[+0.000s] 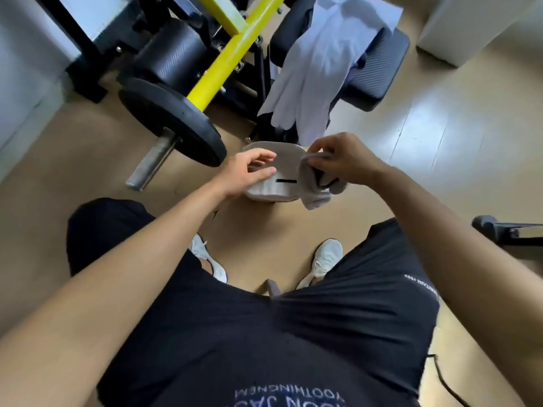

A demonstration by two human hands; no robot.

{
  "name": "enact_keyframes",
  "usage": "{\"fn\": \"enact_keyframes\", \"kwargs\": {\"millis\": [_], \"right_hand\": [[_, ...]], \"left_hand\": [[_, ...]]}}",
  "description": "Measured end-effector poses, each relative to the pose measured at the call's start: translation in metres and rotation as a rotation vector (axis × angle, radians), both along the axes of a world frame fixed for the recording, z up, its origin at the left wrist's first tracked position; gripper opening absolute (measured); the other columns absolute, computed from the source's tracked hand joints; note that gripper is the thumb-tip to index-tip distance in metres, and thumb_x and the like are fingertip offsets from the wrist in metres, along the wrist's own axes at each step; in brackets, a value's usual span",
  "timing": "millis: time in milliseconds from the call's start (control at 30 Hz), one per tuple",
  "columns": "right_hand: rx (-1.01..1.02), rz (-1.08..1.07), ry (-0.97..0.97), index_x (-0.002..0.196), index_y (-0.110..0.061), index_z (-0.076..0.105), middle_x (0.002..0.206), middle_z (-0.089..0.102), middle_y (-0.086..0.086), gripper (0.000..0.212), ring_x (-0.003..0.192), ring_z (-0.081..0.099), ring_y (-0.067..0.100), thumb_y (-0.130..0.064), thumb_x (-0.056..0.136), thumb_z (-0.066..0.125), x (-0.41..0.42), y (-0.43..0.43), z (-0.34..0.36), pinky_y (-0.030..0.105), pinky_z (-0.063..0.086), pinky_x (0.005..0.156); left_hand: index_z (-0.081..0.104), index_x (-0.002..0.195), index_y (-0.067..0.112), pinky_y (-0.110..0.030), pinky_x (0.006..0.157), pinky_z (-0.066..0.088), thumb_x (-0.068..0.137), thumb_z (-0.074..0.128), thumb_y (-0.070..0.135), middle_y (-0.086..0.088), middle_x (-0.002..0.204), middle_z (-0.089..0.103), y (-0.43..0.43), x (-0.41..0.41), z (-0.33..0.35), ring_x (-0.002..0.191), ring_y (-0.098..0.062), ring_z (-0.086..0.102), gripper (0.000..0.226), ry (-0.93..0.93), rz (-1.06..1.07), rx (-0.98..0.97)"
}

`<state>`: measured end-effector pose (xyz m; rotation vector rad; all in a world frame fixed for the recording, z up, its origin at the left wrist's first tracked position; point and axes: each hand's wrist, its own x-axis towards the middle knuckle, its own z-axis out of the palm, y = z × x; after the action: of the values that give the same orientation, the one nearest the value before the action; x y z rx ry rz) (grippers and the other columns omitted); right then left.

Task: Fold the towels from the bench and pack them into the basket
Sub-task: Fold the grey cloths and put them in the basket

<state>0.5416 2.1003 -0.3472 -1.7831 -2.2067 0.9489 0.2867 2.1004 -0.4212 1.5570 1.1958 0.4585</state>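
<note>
Two bare arms reach down over a soft grey basket [266,195] standing on the tan floor [88,171] just ahead of the person's white shoes [324,261]; the right grip [343,161] is closed on a folded grey towel [316,188], fingers and thumb pinching its upper edge so that the cloth hangs at the basket's right rim, partly over the opening; the left grip [249,173] hovers above the basket's left side, fingers loosely extended and holding nothing; whether it touches the rim cannot be told. Inside the basket a pale lining [264,186] shows, with a dark slot [286,181] in it. Beyond the basket, a black padded desk [382,69] carries a heap of pale lavender-white towels [323,63], unfolded, one end trailing off the near edge towards the floor. To the left stands gym equipment: a yellow bar [232,51] running diagonally; a black weight plate [173,121] on a steel sleeve [152,160]; a black roller pad [173,51] behind it. The person wears black clothing [264,333].
</note>
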Motion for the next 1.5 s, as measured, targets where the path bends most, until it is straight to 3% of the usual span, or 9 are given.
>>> {"fn": "enact_keyframes", "kwargs": {"millis": [133, 233, 333, 533, 733, 933, 1133, 1267, 1500], "right_hand": [[0.098, 0.045, 0.075, 0.099, -0.017, 0.077, 0.083, 0.071, 0.000, 0.012, 0.075, 0.061, 0.013, -0.023, 0.091, 0.072, -0.009, -0.027, 0.010, 0.018, 0.046, 0.069], [0.201, 0.050, 0.109, 0.099, -0.016, 0.078, 0.086, 0.075, 0.002, 0.015, 0.079, 0.066, 0.015, -0.024, 0.088, 0.074, -0.016, -0.039, 0.015, 0.028, 0.052, 0.076], [0.284, 0.025, 0.156, 0.097, -0.014, 0.079, 0.088, 0.077, 0.002, 0.014, 0.081, 0.067, 0.012, -0.025, 0.089, 0.074, -0.021, -0.049, 0.023, 0.025, 0.050, 0.078], [0.473, -0.106, 0.275, 0.090, -0.011, 0.078, 0.085, 0.076, 0.005, 0.014, 0.082, 0.069, 0.019, -0.024, 0.088, 0.073, -0.031, -0.054, 0.052, 0.034, 0.051, 0.081], [0.610, -0.255, 0.331, 0.091, -0.011, 0.078, 0.079, 0.073, 0.005, 0.019, 0.077, 0.065, 0.021, -0.028, 0.090, 0.071, -0.026, -0.054, 0.077, 0.030, 0.048, 0.073], [0.508, -0.286, 0.141, 0.071, -0.028, 0.065, 0.064, 0.058, -0.009, 0.023, 0.061, 0.051, 0.008, -0.043, 0.088, 0.072, -0.011, -0.042, 0.058, 0.027, 0.041, 0.062], [0.270, -0.114, 0.030, 0.075, -0.016, 0.073, 0.062, 0.056, -0.007, 0.018, 0.059, 0.048, 0.010, -0.031, 0.083, 0.080, 0.008, -0.037, -0.001, 0.026, 0.036, 0.059], [0.109, -0.123, 0.055, 0.077, -0.009, 0.072, 0.063, 0.055, -0.001, 0.020, 0.064, 0.048, 0.018, -0.026, 0.085, 0.079, 0.013, -0.046, -0.056, 0.016, 0.032, 0.054], [-0.251, -0.154, 0.169, 0.067, -0.013, 0.052, 0.067, 0.043, -0.002, 0.049, 0.064, 0.039, 0.013, -0.052, 0.096, 0.057, 0.000, -0.064, -0.113, 0.031, 0.031, 0.060]], "left_hand": [[0.058, 0.136, 0.024, -0.026, 0.102, 0.044, 0.091, 0.074, 0.033, 0.007, 0.134, 0.061, -0.030, 0.021, 0.012, 0.122, -0.010, 0.055, 0.048, 0.016, -0.083, 0.081], [0.067, 0.101, 0.021, -0.028, 0.086, 0.046, 0.092, 0.073, 0.029, 0.004, 0.098, 0.068, -0.040, 0.021, 0.020, 0.094, -0.010, 0.060, 0.013, -0.008, -0.096, 0.087], [0.053, 0.071, 0.026, -0.027, 0.064, 0.036, 0.088, 0.077, 0.035, 0.011, 0.067, 0.051, -0.050, 0.005, 0.028, 0.066, -0.007, 0.044, 0.030, 0.036, -0.080, 0.079], [0.066, 0.085, 0.020, -0.035, 0.069, 0.041, 0.077, 0.074, 0.062, 0.007, 0.076, 0.057, -0.069, -0.048, 0.036, 0.075, -0.008, 0.048, 0.044, 0.181, -0.130, 0.105], [0.074, 0.099, 0.017, -0.030, 0.063, 0.047, 0.087, 0.070, 0.020, -0.015, 0.084, 0.069, -0.090, -0.085, 0.063, 0.073, -0.011, 0.056, 0.013, 0.177, -0.114, 0.088], [0.062, 0.075, 0.012, -0.034, 0.058, 0.041, 0.087, 0.055, 0.003, 0.001, 0.064, 0.049, -0.087, -0.104, 0.065, 0.061, -0.012, 0.048, 0.016, 0.201, -0.031, 0.087], [0.064, 0.081, 0.003, -0.008, 0.043, 0.033, 0.097, 0.051, -0.005, 0.016, 0.042, 0.049, -0.054, -0.129, 0.065, 0.039, 0.004, 0.043, 0.023, 0.116, 0.109, 0.035], [0.069, 0.098, 0.005, -0.006, 0.055, 0.042, 0.101, 0.048, 0.002, 0.013, 0.060, 0.068, -0.049, -0.134, 0.053, 0.055, 0.004, 0.060, 0.021, -0.072, 0.257, -0.077], [0.064, 0.122, 0.005, -0.031, 0.097, 0.049, 0.099, 0.051, 0.026, -0.015, 0.116, 0.066, -0.047, -0.129, 0.015, 0.108, -0.018, 0.063, 0.034, -0.371, 0.549, -0.131]]}}
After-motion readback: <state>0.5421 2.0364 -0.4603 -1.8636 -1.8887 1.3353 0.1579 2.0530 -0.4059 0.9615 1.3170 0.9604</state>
